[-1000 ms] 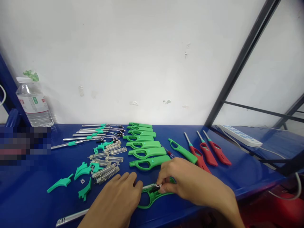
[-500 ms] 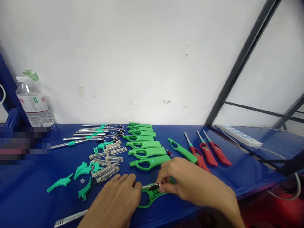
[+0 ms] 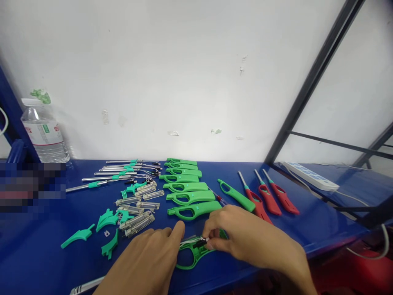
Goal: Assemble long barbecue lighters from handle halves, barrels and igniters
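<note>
A green lighter shell half (image 3: pixel 199 259) lies hollow side up near the front of the table, with white wires and a black igniter piece (image 3: pixel 201 242) inside it. My right hand (image 3: pixel 233 231) pinches that black piece between thumb and fingertips over the shell. Over the shell's nozzle end is my left hand (image 3: pixel 150 258), closed around it with the thumb lifted along the side; its fingertips are hidden. From under the left hand a metal lighter tube (image 3: pixel 87 285) sticks out to the lower left.
Green shells (image 3: pixel 190 198) lie in a column beyond my hands. Left of them are clear fuel tanks (image 3: pixel 136 224), teal triggers (image 3: pixel 78 236) and metal tubes with wires (image 3: pixel 115 178). To the right are a screwdriver (image 3: pixel 221 200), red lighters (image 3: pixel 270 198) and a power strip (image 3: pixel 310 176). A bottle (image 3: pixel 44 135) stands far left.
My left hand has shifted slightly, its thumb now raised and straighter, and more of the shell's front loop shows. My right hand stays at the black piece.
</note>
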### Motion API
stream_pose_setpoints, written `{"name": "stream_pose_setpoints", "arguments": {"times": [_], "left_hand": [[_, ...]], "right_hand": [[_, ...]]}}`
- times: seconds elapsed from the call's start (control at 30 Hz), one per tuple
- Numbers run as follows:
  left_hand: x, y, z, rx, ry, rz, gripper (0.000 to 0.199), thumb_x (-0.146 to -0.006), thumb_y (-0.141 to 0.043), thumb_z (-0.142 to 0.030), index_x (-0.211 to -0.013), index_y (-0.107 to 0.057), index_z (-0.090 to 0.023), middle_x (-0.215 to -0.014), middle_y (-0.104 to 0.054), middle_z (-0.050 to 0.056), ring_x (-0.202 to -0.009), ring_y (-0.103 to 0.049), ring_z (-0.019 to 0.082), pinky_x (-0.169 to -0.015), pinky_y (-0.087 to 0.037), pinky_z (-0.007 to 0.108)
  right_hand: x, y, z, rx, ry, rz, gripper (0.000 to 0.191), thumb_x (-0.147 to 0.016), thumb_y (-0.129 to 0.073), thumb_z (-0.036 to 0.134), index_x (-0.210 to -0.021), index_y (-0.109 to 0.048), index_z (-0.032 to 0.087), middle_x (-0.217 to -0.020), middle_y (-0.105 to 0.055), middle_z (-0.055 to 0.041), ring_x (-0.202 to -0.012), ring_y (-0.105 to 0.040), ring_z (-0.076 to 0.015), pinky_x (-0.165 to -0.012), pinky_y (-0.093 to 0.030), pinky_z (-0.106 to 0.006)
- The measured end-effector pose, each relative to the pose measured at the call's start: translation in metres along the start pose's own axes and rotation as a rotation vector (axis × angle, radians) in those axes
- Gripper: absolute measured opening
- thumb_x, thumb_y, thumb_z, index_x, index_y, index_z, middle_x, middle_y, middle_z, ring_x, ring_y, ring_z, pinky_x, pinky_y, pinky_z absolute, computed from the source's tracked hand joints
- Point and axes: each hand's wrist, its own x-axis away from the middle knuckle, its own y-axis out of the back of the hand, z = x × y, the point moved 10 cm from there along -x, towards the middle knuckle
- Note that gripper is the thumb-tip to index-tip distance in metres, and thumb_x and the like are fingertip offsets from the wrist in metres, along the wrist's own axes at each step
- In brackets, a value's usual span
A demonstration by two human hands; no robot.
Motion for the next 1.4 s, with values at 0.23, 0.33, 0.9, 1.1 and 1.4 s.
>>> {"name": "stream_pose_setpoints", "arguments": {"times": [0.23,0.33,0.9,1.1,1.4], "left_hand": [[-0.011,0.004,-0.003,-0.003,0.079,0.198,0.061,-0.106,-0.035,-0.002,-0.153,-0.063,-0.027,-0.12,-0.084,0.011,-0.107,-0.082,0.038,-0.091,-0.064,0.054],[-0.013,0.005,-0.006,0.01,0.086,0.234,0.06,-0.105,-0.033,0.001,-0.15,-0.064,-0.023,-0.124,-0.083,0.013,-0.113,-0.081,0.04,-0.096,-0.063,0.058],[0.002,0.023,0.011,0.032,0.105,0.155,0.044,-0.105,-0.048,-0.012,-0.124,-0.083,-0.031,-0.136,-0.082,0.008,-0.119,-0.081,0.036,-0.102,-0.066,0.054],[0.004,0.014,0.019,0.049,0.114,0.114,0.048,-0.094,-0.053,-0.003,-0.114,-0.086,-0.032,-0.127,-0.084,0.006,-0.114,-0.082,0.032,-0.102,-0.065,0.045],[0.006,0.013,0.019,0.123,0.078,0.101,0.043,-0.097,-0.053,-0.003,-0.109,-0.086,-0.029,-0.115,-0.084,0.007,-0.108,-0.081,0.025,-0.096,-0.06,0.031]], "right_hand": [[0.004,0.0,0.002,-0.03,0.021,-0.016,0.014,-0.1,-0.091,0.039,-0.105,-0.089,0.027,-0.098,-0.087,0.0014,-0.092,-0.077,-0.0213,-0.074,-0.043,-0.027],[0.004,0.0,0.01,-0.013,0.105,-0.018,0.022,-0.11,-0.079,0.043,-0.103,-0.089,0.024,-0.1,-0.088,-0.0008,-0.095,-0.08,-0.0215,-0.077,-0.044,-0.028],[0.014,-0.011,-0.003,-0.093,0.209,-0.275,0.015,-0.109,-0.08,0.04,-0.108,-0.086,0.026,-0.103,-0.086,0.0024,-0.095,-0.08,-0.0182,-0.084,-0.048,-0.025],[0.016,-0.01,-0.007,-0.205,0.277,-0.377,0.027,-0.11,-0.076,0.047,-0.11,-0.091,0.025,-0.1,-0.088,-0.0009,-0.089,-0.079,-0.0181,-0.081,-0.05,-0.025],[0.021,-0.02,-0.008,-0.269,0.275,-0.353,0.024,-0.116,-0.069,0.03,-0.13,-0.088,0.035,-0.11,-0.086,0.0002,-0.097,-0.079,-0.0184,-0.088,-0.054,-0.025]]}}
